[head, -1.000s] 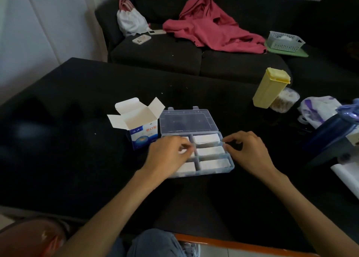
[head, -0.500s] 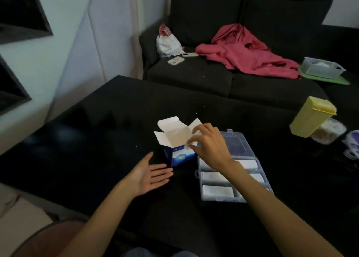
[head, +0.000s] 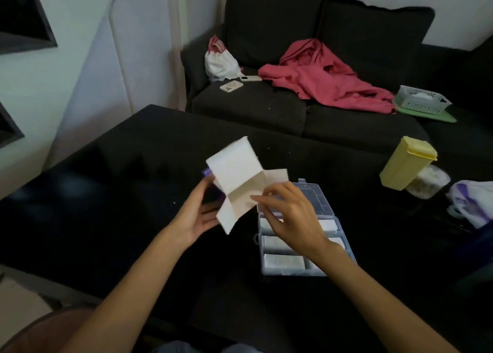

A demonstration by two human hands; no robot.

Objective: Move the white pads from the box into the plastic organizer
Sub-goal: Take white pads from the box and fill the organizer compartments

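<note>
The small cardboard box (head: 236,177) is lifted off the black table and tipped toward me, its white flaps spread open. My left hand (head: 198,214) cups it from the left and below. My right hand (head: 289,214) pinches the box's right flap edge, above the organizer. The clear plastic organizer (head: 346,248) lies open on the table to the right, lid folded back. White pads (head: 284,262) fill its visible compartments; my right wrist hides part of them. I cannot see inside the box.
A yellow lidded container (head: 405,163) and a clear jar (head: 428,181) stand at the table's right, with a white-purple bag (head: 472,203) beyond. Behind the table is a dark sofa (head: 266,104) with a red garment (head: 322,77), phones, a white bag and a basket (head: 421,99).
The box has been picked up from the table and tilted toward me. My left hand rose from the table to hold it; my right hand shifted onto its flap.
</note>
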